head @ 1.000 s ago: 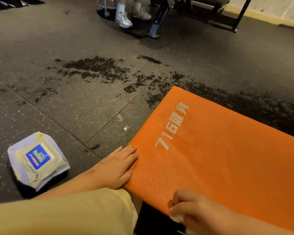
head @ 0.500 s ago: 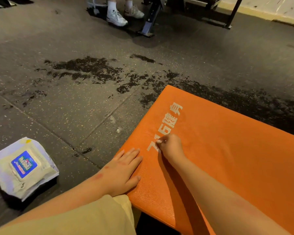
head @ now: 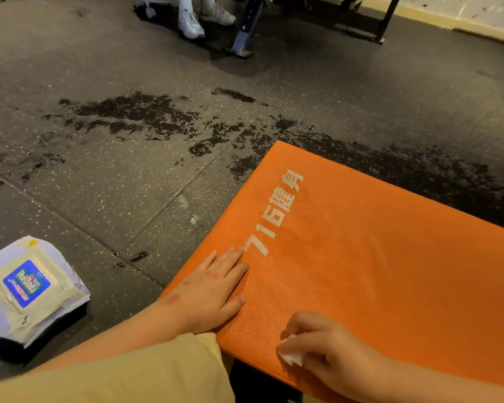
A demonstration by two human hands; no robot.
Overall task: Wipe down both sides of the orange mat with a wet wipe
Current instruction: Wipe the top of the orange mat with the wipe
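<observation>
The orange mat (head: 376, 257) with white printed lettering lies on the dark floor, filling the lower right of the view. My left hand (head: 213, 289) rests flat on the mat's near left edge, fingers straight, just below the lettering. My right hand (head: 326, 347) is curled around a small white wet wipe (head: 290, 356) and presses it on the mat near its front edge. Only a corner of the wipe shows under the fingers.
A pack of wet wipes (head: 29, 289) with a blue label lies on the floor at the left. Wet dark patches (head: 146, 114) spread on the floor beyond the mat. Another person's white sneakers (head: 191, 23) and black equipment legs (head: 245, 33) stand at the far top.
My right hand with the wipe went out to the white lettering, then drew back to the mat's front edge. My left hand stayed flat on the mat's left edge.
</observation>
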